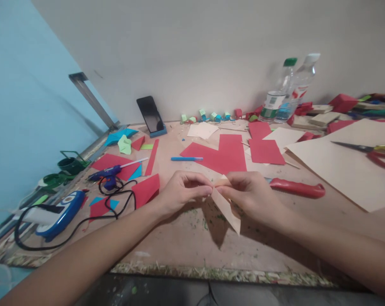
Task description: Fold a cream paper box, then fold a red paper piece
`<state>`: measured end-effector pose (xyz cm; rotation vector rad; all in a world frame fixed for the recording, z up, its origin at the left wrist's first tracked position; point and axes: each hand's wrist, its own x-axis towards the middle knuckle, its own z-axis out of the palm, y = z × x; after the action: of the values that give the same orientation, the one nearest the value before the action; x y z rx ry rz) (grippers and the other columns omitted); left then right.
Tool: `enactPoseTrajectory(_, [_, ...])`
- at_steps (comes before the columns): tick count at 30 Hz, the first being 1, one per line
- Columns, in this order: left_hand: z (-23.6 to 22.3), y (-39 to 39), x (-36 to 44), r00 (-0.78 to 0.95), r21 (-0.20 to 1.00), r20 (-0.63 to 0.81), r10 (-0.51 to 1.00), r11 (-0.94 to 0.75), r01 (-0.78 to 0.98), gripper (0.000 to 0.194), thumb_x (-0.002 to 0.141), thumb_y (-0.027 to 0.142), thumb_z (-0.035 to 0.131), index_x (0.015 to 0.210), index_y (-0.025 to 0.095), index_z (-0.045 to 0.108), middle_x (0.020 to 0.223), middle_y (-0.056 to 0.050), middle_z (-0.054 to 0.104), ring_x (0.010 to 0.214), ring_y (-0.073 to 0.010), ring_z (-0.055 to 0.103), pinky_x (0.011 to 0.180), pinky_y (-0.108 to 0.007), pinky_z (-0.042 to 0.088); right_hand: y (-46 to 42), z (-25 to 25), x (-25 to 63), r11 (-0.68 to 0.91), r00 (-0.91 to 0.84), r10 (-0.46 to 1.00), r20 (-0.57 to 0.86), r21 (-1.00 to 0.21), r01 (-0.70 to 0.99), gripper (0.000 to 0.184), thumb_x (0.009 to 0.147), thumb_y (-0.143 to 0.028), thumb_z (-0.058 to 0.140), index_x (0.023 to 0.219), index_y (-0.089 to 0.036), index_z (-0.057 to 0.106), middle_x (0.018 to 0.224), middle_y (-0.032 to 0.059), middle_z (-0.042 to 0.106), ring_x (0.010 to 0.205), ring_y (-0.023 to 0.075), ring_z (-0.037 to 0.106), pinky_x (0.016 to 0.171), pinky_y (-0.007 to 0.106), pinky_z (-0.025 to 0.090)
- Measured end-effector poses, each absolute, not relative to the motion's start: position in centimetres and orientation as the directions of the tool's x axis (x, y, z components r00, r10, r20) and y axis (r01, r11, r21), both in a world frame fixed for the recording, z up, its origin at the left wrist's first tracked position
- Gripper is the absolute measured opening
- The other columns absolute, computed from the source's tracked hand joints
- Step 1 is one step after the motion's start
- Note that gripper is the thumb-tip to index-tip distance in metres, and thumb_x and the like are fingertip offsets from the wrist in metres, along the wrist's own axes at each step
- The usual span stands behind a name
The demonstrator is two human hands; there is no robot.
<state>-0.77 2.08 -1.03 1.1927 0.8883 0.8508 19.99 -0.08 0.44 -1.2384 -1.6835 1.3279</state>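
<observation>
Between my two hands, above the near part of the table, is a folded piece of cream paper (226, 209). My left hand (186, 192) pinches its upper end between thumb and forefinger. Close beside it, my right hand (247, 193) grips the same end, and a pointed flap hangs down toward me. The paper's inner folds are partly hidden by my fingers. Just beyond my hands lie a blue pen (186, 159) and red paper (232, 153). A red-handled knife (297, 188) rests to the right of my right hand, its blade mostly hidden.
A glue gun (111, 172) with a black cord and a blue-and-white power strip (61, 214) lie left. A phone (150, 114) leans in a stand at the back. Two plastic bottles (275, 100), cream sheets (348, 165) and scissors (370, 151) are at right.
</observation>
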Motion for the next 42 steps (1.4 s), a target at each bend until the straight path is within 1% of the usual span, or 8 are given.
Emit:
enactPoseTrajectory(6, [-0.8, 1.8, -0.4, 0.346, 0.932, -0.296, 0.891, 0.349, -0.101, 0.029, 0.063, 0.035, 0.096, 0.078, 0.015, 0.080, 0.072, -0.002, 0.068, 0.065, -0.0119, 0.058, 0.063, -0.025, 0.049, 0.2, 0.4, 19.8, 0.156, -0.236, 0.969, 0.077, -0.929, 0.337, 0.033, 0.089, -0.040, 0.062, 0.065, -0.020, 0.054, 0.060, -0.0034, 0.049, 0.056, 0.0122, 0.045, 0.051, 0.026, 0.034])
enactPoseTrajectory(13, [-1.0, 1.8, -0.5, 0.372, 0.973, -0.167, 0.913, 0.213, -0.085, 0.024, 0.068, 0.032, 0.093, 0.077, 0.014, 0.080, 0.075, -0.003, 0.070, 0.069, -0.0126, 0.060, 0.067, -0.026, 0.049, 0.2, 0.2, 19.8, 0.149, -0.317, 0.947, 0.057, -0.950, 0.275, 0.016, 0.088, -0.028, 0.061, 0.075, -0.020, 0.066, 0.065, -0.0008, 0.062, 0.056, 0.0137, 0.054, 0.053, 0.027, 0.041])
enactPoseTrajectory(24, [-1.0, 2.1, -0.7, 0.441, 0.989, -0.083, 0.894, 0.127, -0.071, 0.022, 0.071, 0.031, 0.092, 0.074, 0.013, 0.079, 0.079, -0.007, 0.073, 0.071, -0.0151, 0.063, 0.064, -0.026, 0.048, 0.2, 0.7, 20.0, 0.083, -0.351, 0.936, -0.026, -0.953, 0.292, 0.020, 0.084, -0.025, 0.060, 0.073, -0.017, 0.074, 0.055, -0.0017, 0.058, 0.051, 0.0129, 0.050, 0.050, 0.026, 0.038])
enactPoseTrajectory(27, [-1.4, 2.1, -0.8, 0.433, 0.976, -0.140, 0.890, 0.197, -0.090, 0.022, 0.072, 0.031, 0.092, 0.077, 0.014, 0.079, 0.077, -0.005, 0.073, 0.067, -0.0133, 0.062, 0.061, -0.025, 0.047, 0.4, 0.8, 20.1, 0.056, -0.352, 0.935, -0.044, -0.961, 0.270, 0.021, 0.083, -0.031, 0.067, 0.072, -0.015, 0.073, 0.061, 0.0003, 0.060, 0.058, 0.0135, 0.051, 0.054, 0.027, 0.039])
enactPoseTrajectory(31, [-1.7, 2.3, -0.9, 0.420, 0.955, -0.196, 0.886, 0.271, -0.124, 0.026, 0.070, 0.033, 0.094, 0.081, 0.015, 0.079, 0.078, -0.005, 0.074, 0.070, -0.0141, 0.065, 0.065, -0.026, 0.050, 0.7, 0.7, 20.4, -0.027, -0.347, 0.935, -0.078, -0.988, 0.151, 0.035, 0.078, -0.047, 0.078, 0.070, -0.014, 0.068, 0.066, 0.0006, 0.058, 0.061, 0.0133, 0.049, 0.054, 0.027, 0.036])
enactPoseTrajectory(34, [-1.2, 2.4, -1.0, 0.417, 0.972, -0.156, 0.895, 0.214, -0.095, 0.026, 0.073, 0.035, 0.091, 0.080, 0.014, 0.078, 0.077, -0.005, 0.072, 0.070, -0.0137, 0.064, 0.065, -0.025, 0.049, 0.7, 0.6, 20.4, -0.029, -0.348, 0.932, -0.099, -0.979, 0.200, 0.039, 0.080, -0.050, 0.076, 0.067, -0.015, 0.064, 0.063, -0.0014, 0.052, 0.058, 0.0120, 0.044, 0.053, 0.026, 0.031])
enactPoseTrajectory(37, [-0.3, 2.3, -1.2, 0.406, 0.996, -0.073, 0.911, 0.091, -0.025, 0.028, 0.081, 0.040, 0.084, 0.081, 0.013, 0.077, 0.076, -0.005, 0.069, 0.069, -0.0140, 0.062, 0.065, -0.025, 0.048, 0.7, 0.3, 20.4, 0.057, -0.368, 0.928, -0.061, -0.952, 0.301, 0.041, 0.085, -0.046, 0.072, 0.061, -0.017, 0.057, 0.061, -0.0031, 0.046, 0.058, 0.0110, 0.039, 0.053, 0.027, 0.028])
enactPoseTrajectory(42, [0.3, 1.7, -1.1, 0.483, 0.964, -0.054, 0.874, -0.082, 0.255, 0.023, 0.081, 0.036, 0.080, 0.081, 0.013, 0.076, 0.082, -0.006, 0.071, 0.077, -0.0178, 0.064, 0.071, -0.028, 0.049, 0.7, -0.8, 20.3, 0.179, -0.427, 0.904, -0.003, -0.905, 0.385, 0.036, 0.090, -0.034, 0.067, 0.062, -0.019, 0.051, 0.063, -0.0045, 0.041, 0.060, 0.0107, 0.036, 0.054, 0.027, 0.026])
